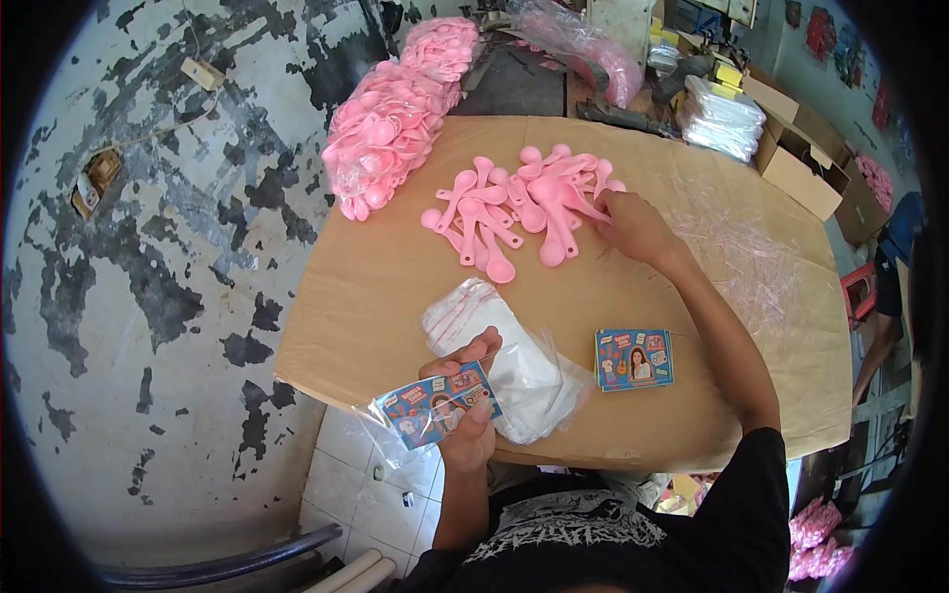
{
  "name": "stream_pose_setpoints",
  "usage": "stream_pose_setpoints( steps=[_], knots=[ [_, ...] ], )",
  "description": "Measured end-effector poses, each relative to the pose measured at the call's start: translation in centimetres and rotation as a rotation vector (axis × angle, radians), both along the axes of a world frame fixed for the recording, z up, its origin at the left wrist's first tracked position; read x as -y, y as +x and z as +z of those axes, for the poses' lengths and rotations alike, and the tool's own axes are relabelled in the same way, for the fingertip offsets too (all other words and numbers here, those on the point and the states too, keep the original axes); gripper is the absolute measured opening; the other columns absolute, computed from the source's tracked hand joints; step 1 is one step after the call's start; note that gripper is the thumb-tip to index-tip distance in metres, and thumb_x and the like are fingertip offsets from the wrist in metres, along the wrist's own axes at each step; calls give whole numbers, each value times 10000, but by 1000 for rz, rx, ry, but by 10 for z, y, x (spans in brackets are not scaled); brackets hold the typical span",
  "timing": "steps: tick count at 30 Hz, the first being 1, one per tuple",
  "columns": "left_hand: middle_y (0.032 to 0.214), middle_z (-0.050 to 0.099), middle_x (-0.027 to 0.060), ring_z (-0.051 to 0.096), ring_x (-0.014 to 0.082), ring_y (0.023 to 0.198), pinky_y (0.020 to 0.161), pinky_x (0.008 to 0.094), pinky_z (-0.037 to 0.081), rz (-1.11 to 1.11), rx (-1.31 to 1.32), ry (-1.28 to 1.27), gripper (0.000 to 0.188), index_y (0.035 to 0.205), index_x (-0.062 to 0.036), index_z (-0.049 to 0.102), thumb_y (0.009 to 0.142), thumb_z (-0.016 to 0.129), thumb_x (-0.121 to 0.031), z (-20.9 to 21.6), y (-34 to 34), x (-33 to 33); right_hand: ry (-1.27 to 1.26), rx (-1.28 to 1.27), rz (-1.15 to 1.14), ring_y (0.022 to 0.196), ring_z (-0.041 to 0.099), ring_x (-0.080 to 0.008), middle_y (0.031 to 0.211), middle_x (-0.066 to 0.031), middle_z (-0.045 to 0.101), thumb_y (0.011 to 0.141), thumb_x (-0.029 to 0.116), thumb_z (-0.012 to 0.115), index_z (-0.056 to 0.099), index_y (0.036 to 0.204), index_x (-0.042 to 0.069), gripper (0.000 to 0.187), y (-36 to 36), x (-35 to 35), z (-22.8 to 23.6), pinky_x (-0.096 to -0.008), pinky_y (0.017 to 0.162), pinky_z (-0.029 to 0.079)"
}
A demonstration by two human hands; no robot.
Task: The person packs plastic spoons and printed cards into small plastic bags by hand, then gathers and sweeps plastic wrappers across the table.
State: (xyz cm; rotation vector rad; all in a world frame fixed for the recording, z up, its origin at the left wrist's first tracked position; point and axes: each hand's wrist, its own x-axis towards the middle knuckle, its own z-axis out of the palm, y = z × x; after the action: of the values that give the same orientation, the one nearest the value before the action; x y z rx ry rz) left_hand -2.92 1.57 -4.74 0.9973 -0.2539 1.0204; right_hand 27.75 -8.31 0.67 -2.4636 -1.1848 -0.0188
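Observation:
My left hand point(469, 445) is closed on a blue printed card point(420, 407) inside a clear plastic bag point(380, 433), with the thumb on top and the fingers beneath. The bag's loose end spreads past the card on the left. At the right edge of a loose pile of pink plastic scoops point(474, 211), my right hand point(638, 229) pinches one pink scoop, its fingertips partly hidden. A stack of clear bags point(509, 371) lies just right of my left hand. Farther right sits a small stack of the same blue cards point(615, 368).
Brown paper covers the table point(346, 296). Big bags of pink scoops point(386, 128) stand at the far left against the peeling wall. Thin clear plastic strips point(746, 262) are scattered at the right. Packed plastic bags point(722, 119) and a cardboard box point(801, 173) stand back right; another person point(895, 257) is beyond.

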Motion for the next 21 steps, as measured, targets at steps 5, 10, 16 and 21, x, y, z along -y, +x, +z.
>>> stream_pose_setpoints(
  steps=[5, 10, 16, 21],
  knots=[
    [1400, 520, 140, 391, 421, 1376, 1178, 598, 222, -14, -3, -125, 511, 1326, -123, 471, 862, 680, -159, 7, -1, -7, 61, -164, 79, 840, 686, -347, 892, -189, 701, 912, 189, 641, 680, 1052, 51, 200, 0, 32, 40, -440, 761, 522],
    [1463, 456, 160, 347, 423, 1403, 1195, 586, 202, -2, 11, -226, 547, 1399, -120, 417, 897, 632, -121, 18, 2, -11, 39, -376, 419, 670, 615, -162, 801, -122, 683, 930, 121, 629, 678, 1051, 22, 163, -59, 57, 113, -299, 642, 480],
    [1472, 451, 147, 363, 422, 1393, 1192, 587, 219, -53, 20, -152, 555, 1392, -122, 404, 889, 637, -95, 25, 13, 1, 194, -409, 671, 613, 587, -162, 743, -106, 649, 913, 128, 661, 664, 1067, 26, 185, -111, 56, 106, -298, 590, 459],
    [1488, 442, 97, 360, 382, 1403, 1194, 555, 234, -262, 47, -290, 543, 1378, -181, 412, 906, 679, -195, 29, 26, 33, 135, -422, 697, 594, 635, -225, 750, -116, 660, 892, 154, 686, 650, 1092, 60, 224, -146, 51, 113, -328, 568, 478]
  ],
)
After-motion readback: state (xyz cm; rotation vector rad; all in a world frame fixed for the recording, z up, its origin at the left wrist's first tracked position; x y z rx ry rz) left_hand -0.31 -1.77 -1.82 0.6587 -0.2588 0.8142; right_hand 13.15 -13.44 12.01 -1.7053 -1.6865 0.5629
